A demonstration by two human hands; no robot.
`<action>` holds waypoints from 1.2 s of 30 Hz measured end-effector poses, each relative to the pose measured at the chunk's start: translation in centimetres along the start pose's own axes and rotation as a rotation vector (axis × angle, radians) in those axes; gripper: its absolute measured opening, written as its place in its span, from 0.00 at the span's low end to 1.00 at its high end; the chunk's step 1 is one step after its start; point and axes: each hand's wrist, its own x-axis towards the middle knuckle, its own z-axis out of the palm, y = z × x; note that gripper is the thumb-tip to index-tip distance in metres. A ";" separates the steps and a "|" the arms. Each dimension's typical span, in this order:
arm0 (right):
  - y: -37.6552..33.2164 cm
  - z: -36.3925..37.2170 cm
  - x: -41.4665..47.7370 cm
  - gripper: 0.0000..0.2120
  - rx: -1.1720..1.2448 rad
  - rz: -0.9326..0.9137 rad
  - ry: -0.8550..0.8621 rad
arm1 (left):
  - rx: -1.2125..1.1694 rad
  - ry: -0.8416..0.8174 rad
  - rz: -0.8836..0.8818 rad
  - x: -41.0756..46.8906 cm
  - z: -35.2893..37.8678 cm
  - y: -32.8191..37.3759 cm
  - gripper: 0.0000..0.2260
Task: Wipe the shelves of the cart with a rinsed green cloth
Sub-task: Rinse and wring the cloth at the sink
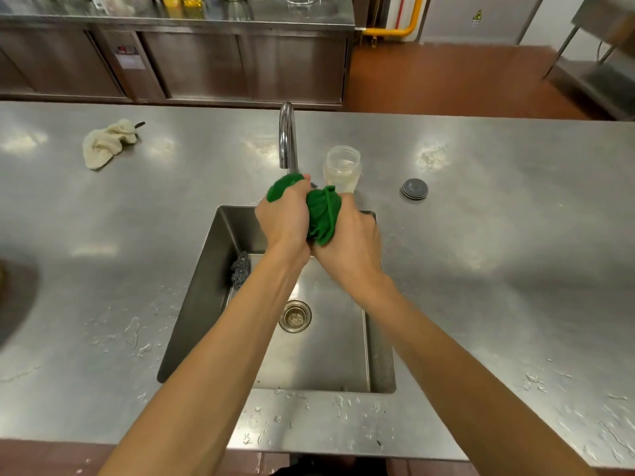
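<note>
Both hands are closed tight around the green cloth (321, 214), the left hand (281, 223) and right hand (350, 242) side by side, bunching it over the far rim of the sink (202, 269), just under the tap (287, 139). A clear jar (342, 168) stands near behind them. Steel counter (498, 252) spreads wide either side, water-spotted along its near edge.

The steel desk (498, 255) has a sunken sink (199, 304) at its middle, with a tap (287, 139) at the sink's 12 o'clock, a clear open jar (342, 168) at 1 o'clock just beside the tap, a dark round lid (414, 188) at 2 o'clock, a crumpled beige rag (106, 142) at 10 o'clock, and water drops (134, 334) at 8 o'clock.
</note>
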 end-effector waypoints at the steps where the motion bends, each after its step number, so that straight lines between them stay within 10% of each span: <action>1: -0.2 -0.4 0.4 0.20 0.055 0.015 -0.009 | 0.017 -0.017 0.062 -0.1 0.3 0.3 0.08; 11: 0.9 -0.8 2.4 0.10 0.635 0.023 -0.320 | 0.122 -0.223 0.276 1.4 0.8 0.3 0.08; 26: 4.5 -0.3 2.8 0.18 0.756 0.219 -0.844 | 0.275 -0.205 0.201 3.9 -2.7 -2.4 0.05; 36: 3.5 -1.0 3.1 0.21 0.425 -0.013 -0.307 | 0.107 0.053 -0.226 4.8 -9.6 -6.3 0.07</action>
